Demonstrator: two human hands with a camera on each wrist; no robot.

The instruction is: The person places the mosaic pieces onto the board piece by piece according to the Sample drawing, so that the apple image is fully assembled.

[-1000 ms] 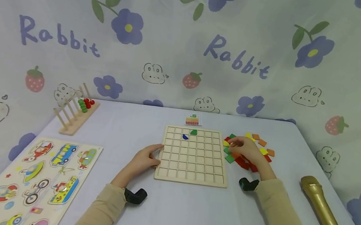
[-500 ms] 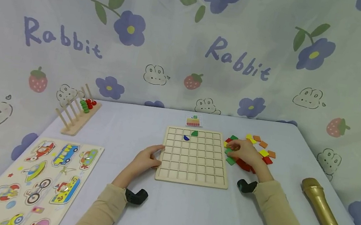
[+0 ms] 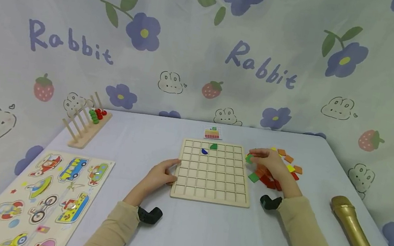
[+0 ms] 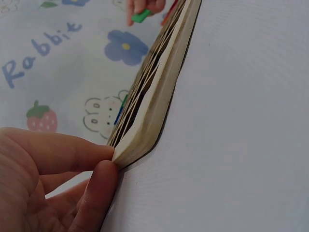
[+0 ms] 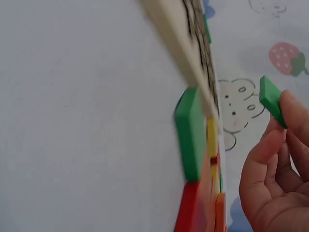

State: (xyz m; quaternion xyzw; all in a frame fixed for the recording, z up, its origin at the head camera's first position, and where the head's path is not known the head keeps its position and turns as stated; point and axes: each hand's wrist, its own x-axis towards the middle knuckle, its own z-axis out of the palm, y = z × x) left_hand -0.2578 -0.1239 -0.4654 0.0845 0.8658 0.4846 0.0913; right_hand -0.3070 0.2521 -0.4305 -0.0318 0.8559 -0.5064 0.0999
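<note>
In the head view a wooden grid board (image 3: 209, 199) lies mid-table, holding a green quarter-round piece (image 3: 214, 146) and a small blue half-round piece (image 3: 204, 152). My left hand (image 3: 158, 176) touches the board's left edge with its index finger and thumb, which stand apart along the side. Beyond the right edge, my right hand (image 3: 271, 162) pinches a green tile (image 5: 271, 100) between thumb and finger, held up off the table in the right wrist view. Under and around that hand spreads a loose heap of red, orange, yellow and green tiles (image 3: 271, 183), partly hidden by it.
A small picture card (image 3: 212, 132) lies behind the board. At left are a vehicle puzzle board (image 3: 69, 184) and a peg stand (image 3: 81, 139) with red and green beads. A gold microphone (image 3: 359, 241) lies along the right. A printed cloth (image 3: 192, 54) hangs behind.
My right hand has shifted slightly back over the tile heap and now holds up a green tile. My left hand stays at the board's left edge. The head view has drifted slightly.
</note>
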